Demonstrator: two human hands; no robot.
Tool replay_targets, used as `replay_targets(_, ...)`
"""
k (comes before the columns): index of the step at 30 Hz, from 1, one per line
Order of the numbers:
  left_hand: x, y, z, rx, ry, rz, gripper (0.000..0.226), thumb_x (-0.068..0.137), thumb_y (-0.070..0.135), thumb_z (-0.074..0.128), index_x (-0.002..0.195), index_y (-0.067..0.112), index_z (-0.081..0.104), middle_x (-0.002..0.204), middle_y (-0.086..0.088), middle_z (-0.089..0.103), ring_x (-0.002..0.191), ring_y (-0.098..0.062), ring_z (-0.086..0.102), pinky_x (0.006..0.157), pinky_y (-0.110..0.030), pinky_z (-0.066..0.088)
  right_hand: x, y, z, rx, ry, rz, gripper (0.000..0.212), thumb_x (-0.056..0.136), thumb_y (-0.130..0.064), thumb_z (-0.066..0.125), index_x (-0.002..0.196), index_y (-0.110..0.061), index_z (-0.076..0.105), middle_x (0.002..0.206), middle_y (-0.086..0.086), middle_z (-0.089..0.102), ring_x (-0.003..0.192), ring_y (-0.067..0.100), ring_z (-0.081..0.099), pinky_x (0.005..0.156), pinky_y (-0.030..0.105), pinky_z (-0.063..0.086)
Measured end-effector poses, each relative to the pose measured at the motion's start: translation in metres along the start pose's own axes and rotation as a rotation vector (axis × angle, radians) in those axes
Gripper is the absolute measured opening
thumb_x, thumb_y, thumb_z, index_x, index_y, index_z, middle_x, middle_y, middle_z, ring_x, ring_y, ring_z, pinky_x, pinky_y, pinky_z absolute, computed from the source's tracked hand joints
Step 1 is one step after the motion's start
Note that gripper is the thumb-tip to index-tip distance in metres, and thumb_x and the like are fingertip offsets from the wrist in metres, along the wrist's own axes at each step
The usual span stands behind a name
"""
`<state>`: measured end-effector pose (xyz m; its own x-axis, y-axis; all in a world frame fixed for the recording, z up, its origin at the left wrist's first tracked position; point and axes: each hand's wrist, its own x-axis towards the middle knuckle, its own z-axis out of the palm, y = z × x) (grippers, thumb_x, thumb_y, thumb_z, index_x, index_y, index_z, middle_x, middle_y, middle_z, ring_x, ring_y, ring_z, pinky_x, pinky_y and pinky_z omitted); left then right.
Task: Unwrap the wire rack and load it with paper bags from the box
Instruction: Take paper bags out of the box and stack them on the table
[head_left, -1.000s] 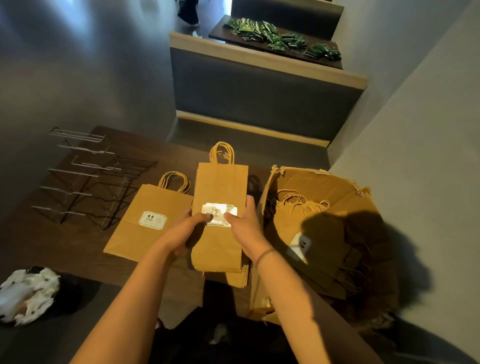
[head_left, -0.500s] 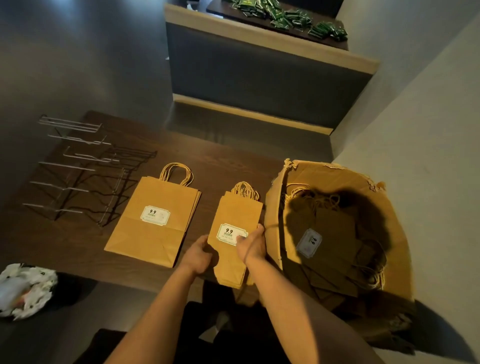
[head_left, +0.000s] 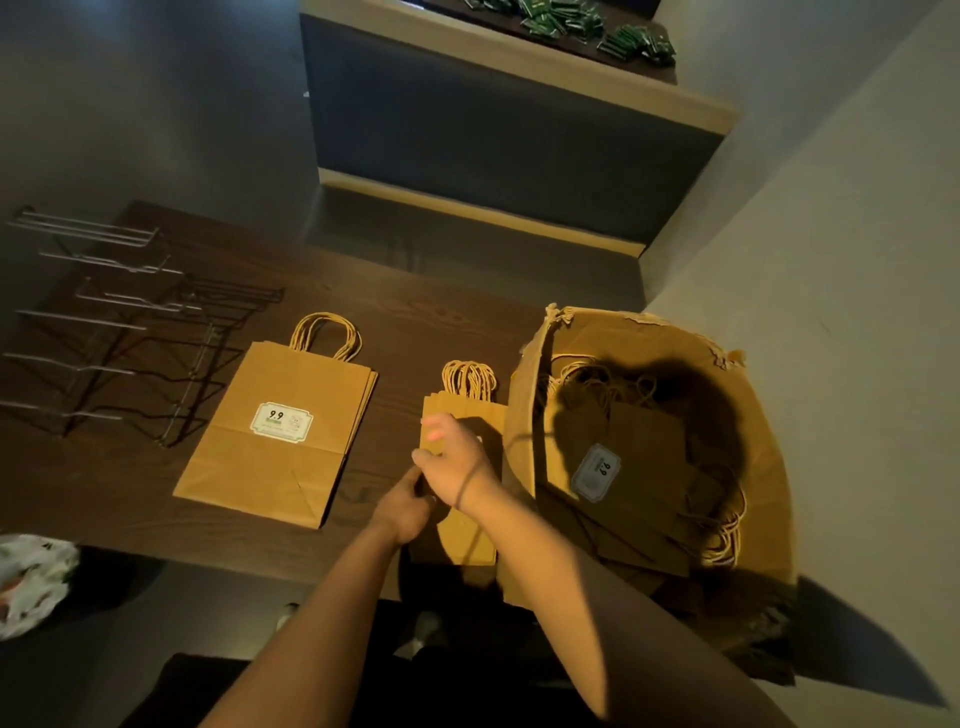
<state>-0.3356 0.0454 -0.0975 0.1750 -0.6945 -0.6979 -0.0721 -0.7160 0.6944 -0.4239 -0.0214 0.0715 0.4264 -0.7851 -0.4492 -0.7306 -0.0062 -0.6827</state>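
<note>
The bare wire rack (head_left: 119, 332) lies flat at the table's left end. Beside it rests a stack of large brown paper bags (head_left: 280, 431) with a "9.9" label. A stack of small brown paper bags (head_left: 467, 400) lies next to the torn cardboard box (head_left: 524, 415), which holds several more bags (head_left: 644, 467). My left hand (head_left: 408, 506) grips the small stack's near left edge. My right hand (head_left: 452, 452) lies across the top of that stack, fingers reaching its left edge and hiding the label.
The dark wooden table (head_left: 415, 332) ends close to my body. Crumpled white wrapping (head_left: 31, 582) sits on the seat at lower left. A padded bench back (head_left: 493, 135) stands beyond the table, and green packets (head_left: 597, 26) lie on another table behind it. A wall is on the right.
The small stack, held upright in both hands a second ago, has been lowered flat onto the table beside the box. My right hand has slid left across its top.
</note>
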Motion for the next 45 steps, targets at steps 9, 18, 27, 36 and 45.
replay_targets(9,-0.052,0.121,-0.01,-0.053,0.166,0.224,0.017,0.096,0.019,0.057,0.105,0.03,0.066,0.12,-0.001,0.068,0.111,-0.025,0.064,0.098,-0.045,0.053,0.0,-0.007,-0.088,0.52,0.23,-0.076,0.019,0.096,-0.003,0.057,0.1,-0.02,0.065,0.096,0.006,0.071,0.079,0.015,0.067,0.075,0.029,0.058)
replay_targets(18,-0.127,0.213,0.025,-0.34,0.151,0.479,0.014,0.104,0.01,0.05,0.104,0.009,0.064,0.094,-0.007,0.069,0.077,-0.018,0.066,0.065,-0.026,0.053,0.021,0.09,-0.157,0.363,0.403,0.078,0.021,0.096,-0.012,0.063,0.117,-0.017,0.065,0.113,0.002,0.069,0.103,0.019,0.066,0.077,0.026,0.053)
replay_targets(27,-0.15,0.209,0.065,-0.457,-0.127,0.346,0.023,0.108,0.008,0.044,0.127,0.001,0.055,0.108,-0.012,0.07,0.08,-0.019,0.069,0.072,-0.029,0.059,0.02,0.258,-0.151,-0.622,0.139,0.366,0.129,0.062,-0.061,0.086,0.156,-0.038,0.001,0.161,0.01,0.01,0.15,0.038,0.018,0.116,0.058,0.031)
replay_targets(36,-0.155,0.205,0.065,-0.5,-0.091,0.327,0.023,0.107,0.008,0.048,0.126,0.002,0.058,0.116,-0.013,0.069,0.09,-0.021,0.07,0.078,-0.033,0.059,-0.013,0.189,-0.184,-0.574,0.186,0.233,0.054,0.094,-0.024,0.069,0.144,-0.017,0.049,0.13,0.013,0.062,0.116,0.03,0.061,0.088,0.033,0.05)
replay_targets(45,-0.154,0.221,0.08,0.268,0.297,0.724,0.071,0.089,0.034,0.077,0.15,0.025,0.043,0.159,0.002,0.028,0.143,-0.015,0.027,0.117,-0.035,0.027,-0.048,0.076,-0.265,-0.846,0.531,-0.39,0.017,0.09,-0.024,0.057,0.085,-0.026,0.073,0.11,-0.002,0.06,0.122,0.026,0.044,0.109,0.051,0.027)
